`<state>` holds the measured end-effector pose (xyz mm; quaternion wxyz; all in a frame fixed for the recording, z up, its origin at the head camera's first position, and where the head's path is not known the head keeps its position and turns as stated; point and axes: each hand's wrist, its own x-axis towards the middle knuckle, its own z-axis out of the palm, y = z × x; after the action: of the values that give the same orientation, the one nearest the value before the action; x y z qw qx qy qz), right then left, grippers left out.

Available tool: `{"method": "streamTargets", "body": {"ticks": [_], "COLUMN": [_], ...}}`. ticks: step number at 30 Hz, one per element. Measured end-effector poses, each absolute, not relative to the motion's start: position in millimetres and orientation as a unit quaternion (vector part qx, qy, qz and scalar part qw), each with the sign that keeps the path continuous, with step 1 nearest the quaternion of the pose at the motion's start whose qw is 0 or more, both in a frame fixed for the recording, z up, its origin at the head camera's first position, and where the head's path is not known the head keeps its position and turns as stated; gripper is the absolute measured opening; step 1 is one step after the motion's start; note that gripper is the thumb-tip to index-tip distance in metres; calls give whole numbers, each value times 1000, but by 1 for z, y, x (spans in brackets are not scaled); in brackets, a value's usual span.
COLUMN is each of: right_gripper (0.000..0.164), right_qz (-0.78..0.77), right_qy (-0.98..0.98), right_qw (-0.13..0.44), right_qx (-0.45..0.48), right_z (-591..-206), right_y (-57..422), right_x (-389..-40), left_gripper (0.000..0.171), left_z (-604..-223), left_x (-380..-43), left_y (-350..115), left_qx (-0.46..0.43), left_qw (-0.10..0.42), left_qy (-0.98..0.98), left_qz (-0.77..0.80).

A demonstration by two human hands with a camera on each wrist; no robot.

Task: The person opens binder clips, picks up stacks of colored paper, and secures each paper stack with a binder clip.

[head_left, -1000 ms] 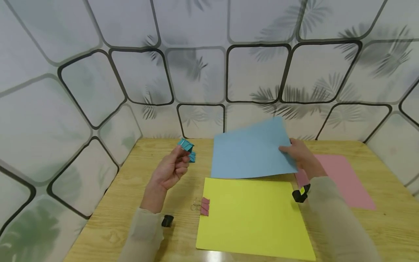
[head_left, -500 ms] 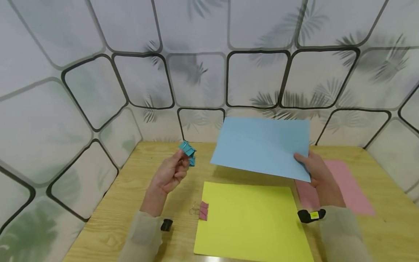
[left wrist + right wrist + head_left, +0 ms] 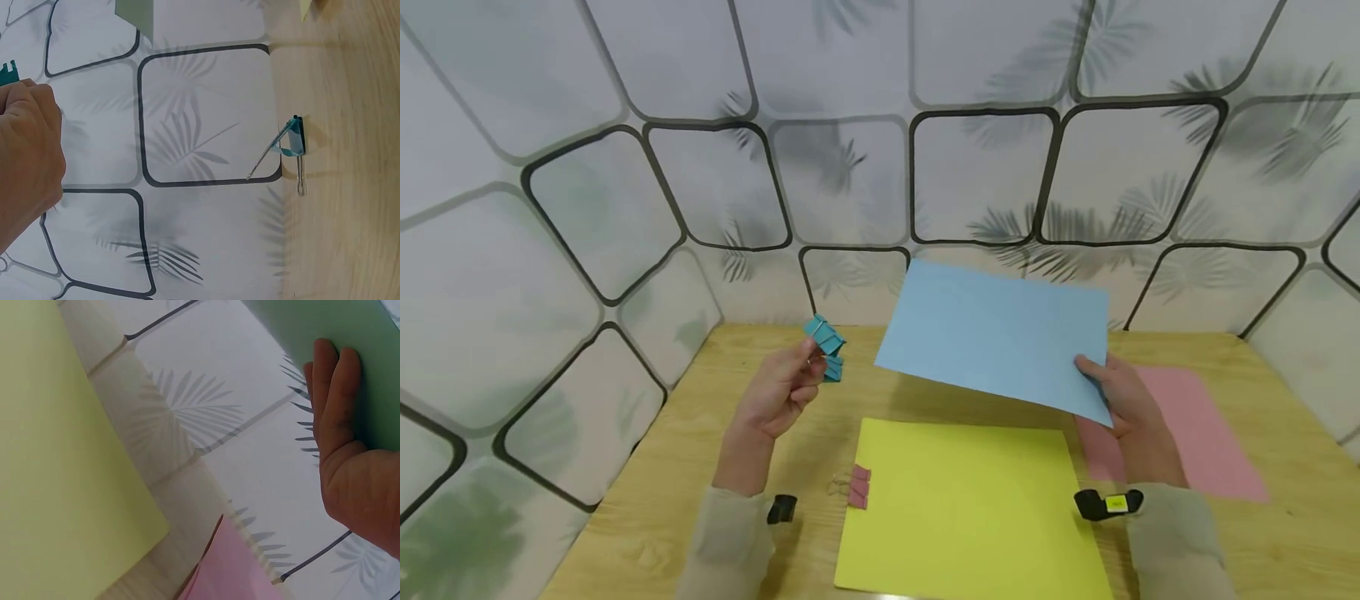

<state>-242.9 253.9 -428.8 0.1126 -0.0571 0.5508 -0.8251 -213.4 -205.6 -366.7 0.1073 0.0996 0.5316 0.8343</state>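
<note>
My left hand [image 3: 778, 390] pinches a teal binder clip [image 3: 824, 333] above the table's left part; only a corner of that clip [image 3: 9, 73] shows in the left wrist view. A second teal binder clip [image 3: 297, 137] stands on the table behind, one wire handle sticking out. My right hand [image 3: 1123, 396] grips a blue sheet of paper [image 3: 1000, 333] near its lower right corner, thumb on top and fingers [image 3: 340, 394] underneath. The sheet is raised and tilted. Below it lies yellow paper [image 3: 970, 508], with a pink binder clip [image 3: 859, 487] on its left edge.
Pink paper [image 3: 1195, 433] lies on the wooden table [image 3: 1300, 542], right of the yellow paper and partly behind my right hand. A patterned wall [image 3: 985, 175] borders the table at the back and the sides.
My right hand has moved right with the blue sheet, lifting it off the table behind the yellow paper and levelling it out. The left hand stays nearly still with its teal clip.
</note>
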Motion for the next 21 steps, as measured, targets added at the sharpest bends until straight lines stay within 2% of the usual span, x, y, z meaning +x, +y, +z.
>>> {"method": "streamTargets", "body": {"ticks": [9, 21], "right_gripper": [78, 77], "right_qz": [-842, -851], "right_qy": [526, 512], "right_qw": [107, 106], "right_qx": [-46, -42], "right_z": [-423, -422], "right_y": [256, 263], "right_x": [-238, -230], "left_gripper": [31, 35], "left_z": [-365, -372], "left_x": [-216, -216], "left_y": [-199, -196], "left_qx": [108, 101], "left_qw": [93, 118], "left_qy": [533, 569], "left_qz": [834, 808]}}
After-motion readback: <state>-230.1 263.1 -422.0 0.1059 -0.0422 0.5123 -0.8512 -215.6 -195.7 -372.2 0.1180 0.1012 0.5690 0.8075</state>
